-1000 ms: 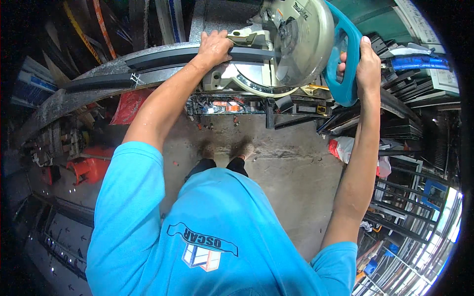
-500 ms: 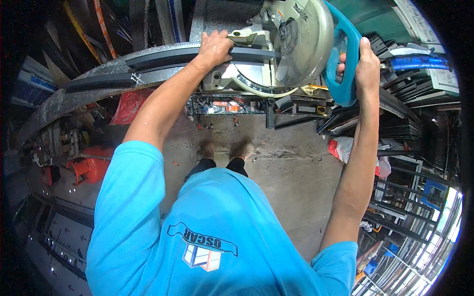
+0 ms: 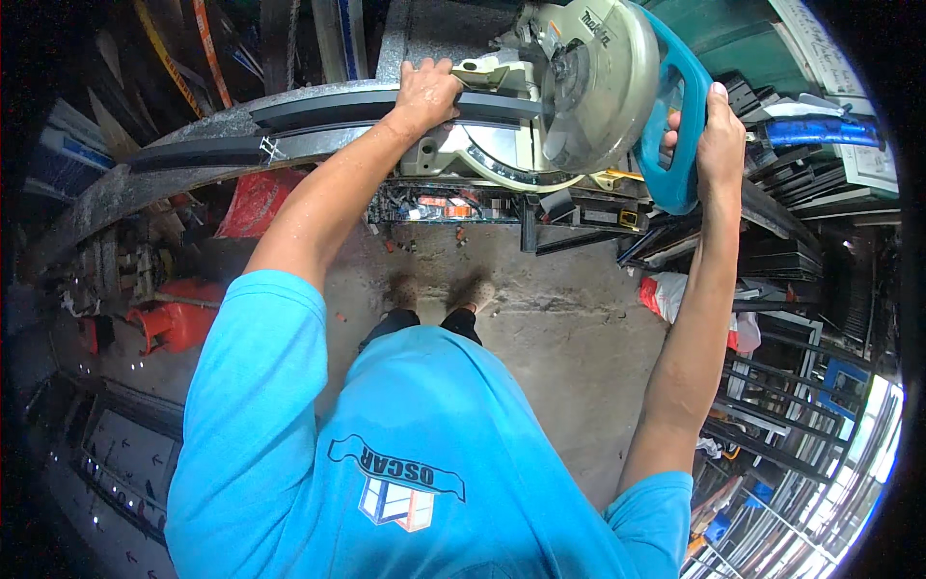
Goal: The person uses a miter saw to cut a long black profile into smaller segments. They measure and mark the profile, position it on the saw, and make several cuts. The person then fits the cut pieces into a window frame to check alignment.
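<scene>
A compound miter saw with a pale body and a round blade guard [image 3: 603, 96] stands at the far side of the bench. My right hand [image 3: 720, 135] is wrapped round its teal handle [image 3: 687, 87]. My left hand [image 3: 427, 96] presses and grips a long dark metal profile [image 3: 328, 110] that lies across the saw's base [image 3: 511, 176]. The profile's right end reaches the guard, where the blade and the cut spot are hidden. In front of it, to the left, lies another dark bar [image 3: 198, 152] with white marks near its end.
Long strips and profiles [image 3: 338, 43] lean at the back left. Stacked dark profiles [image 3: 786, 241] and a rack of bars fill the right side. A red object [image 3: 183, 318] stands on the floor at left. Below the bench edge is a shelf with small items [image 3: 444, 206].
The saw handle and my right hand sit slightly lower in the picture. My left hand keeps its hold on the profile.
</scene>
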